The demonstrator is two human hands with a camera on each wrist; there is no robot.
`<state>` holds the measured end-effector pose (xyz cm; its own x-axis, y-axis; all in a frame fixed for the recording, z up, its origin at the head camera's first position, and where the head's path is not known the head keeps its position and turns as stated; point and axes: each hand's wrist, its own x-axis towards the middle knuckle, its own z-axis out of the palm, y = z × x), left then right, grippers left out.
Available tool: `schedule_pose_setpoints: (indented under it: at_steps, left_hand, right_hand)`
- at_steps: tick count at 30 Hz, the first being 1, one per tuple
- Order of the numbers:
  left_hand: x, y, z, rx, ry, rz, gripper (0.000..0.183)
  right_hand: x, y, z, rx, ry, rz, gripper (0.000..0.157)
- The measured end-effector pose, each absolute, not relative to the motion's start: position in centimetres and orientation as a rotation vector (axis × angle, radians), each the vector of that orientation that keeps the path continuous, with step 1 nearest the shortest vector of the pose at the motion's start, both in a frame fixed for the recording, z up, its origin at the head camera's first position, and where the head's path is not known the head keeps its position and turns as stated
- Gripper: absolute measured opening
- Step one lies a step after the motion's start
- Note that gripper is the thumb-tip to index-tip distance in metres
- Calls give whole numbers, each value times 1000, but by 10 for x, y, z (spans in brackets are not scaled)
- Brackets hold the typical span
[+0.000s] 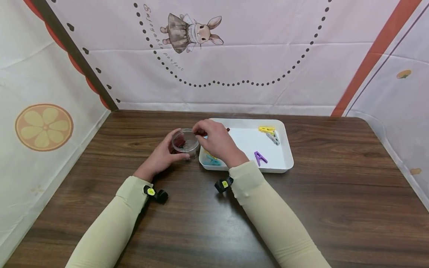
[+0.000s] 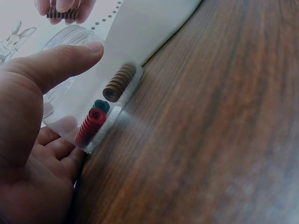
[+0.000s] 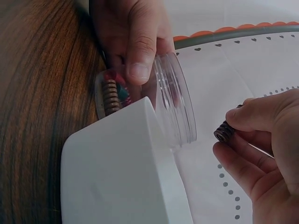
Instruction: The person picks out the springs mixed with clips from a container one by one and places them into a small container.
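Observation:
My left hand (image 1: 160, 155) grips a clear round jar (image 3: 175, 105), thumb on the near side and fingers around the far side. It stands open-topped on the table beside the tray. Inside the jar lie a brown coil spring (image 2: 119, 83), a red coil spring (image 2: 90, 126) and a dark green piece (image 2: 101, 106) partly hidden behind the red one. Above and to the right of the jar's mouth, my right hand (image 1: 218, 140) pinches a dark brown coil spring (image 3: 224, 132) between thumb and fingertips.
A white tray (image 1: 289, 158) stands right of the jar, partly under my right hand. In it lie yellow (image 1: 267, 129), grey (image 1: 273, 139), purple (image 1: 260, 158) and teal (image 1: 212, 160) clothespins. A small dark red end (image 1: 228, 129) shows past my right hand. Printed cloth surrounds the wooden table (image 1: 335, 193).

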<state>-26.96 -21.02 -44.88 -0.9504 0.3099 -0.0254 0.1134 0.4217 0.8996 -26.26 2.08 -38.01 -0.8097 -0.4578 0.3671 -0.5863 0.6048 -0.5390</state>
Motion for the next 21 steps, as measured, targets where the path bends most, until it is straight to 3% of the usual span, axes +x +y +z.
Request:
schedule_pose_setpoints:
  at_steps: [21]
  left_hand:
    - [-270, -210, -448, 382, 2482, 1524, 98]
  right_hand:
    - [-262, 14, -385, 886, -2662, 987, 14]
